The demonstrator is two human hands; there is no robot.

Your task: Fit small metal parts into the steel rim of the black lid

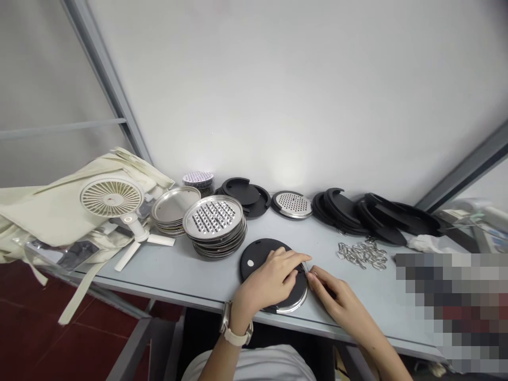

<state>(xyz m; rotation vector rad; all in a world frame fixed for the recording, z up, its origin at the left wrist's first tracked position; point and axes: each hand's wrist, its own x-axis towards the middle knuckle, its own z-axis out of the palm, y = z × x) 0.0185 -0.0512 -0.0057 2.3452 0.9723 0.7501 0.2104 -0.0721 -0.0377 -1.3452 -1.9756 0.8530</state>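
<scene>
A round black plastic holder (254,254) with a silver metal rim along its near right side lies flat near the table's front edge. Over it is my left hand (268,280), fingers bent and pressed on its right part, index finger reaching to the edge. My right hand (339,299) pinches a small silver metal piece (305,267) between thumb and fingertips at that same edge. Fingers hide most of the piece, so its exact shape is unclear. To the right lies a heap of silver wire loops (363,254).
Stacked metal grater discs (214,218) and plain metal discs (174,206) stand left. Behind are more black holders (246,193), a holder with a perforated disc (293,203), and a row of black holders (345,209). A white fan (113,198) and cream bag (47,203) sit far left.
</scene>
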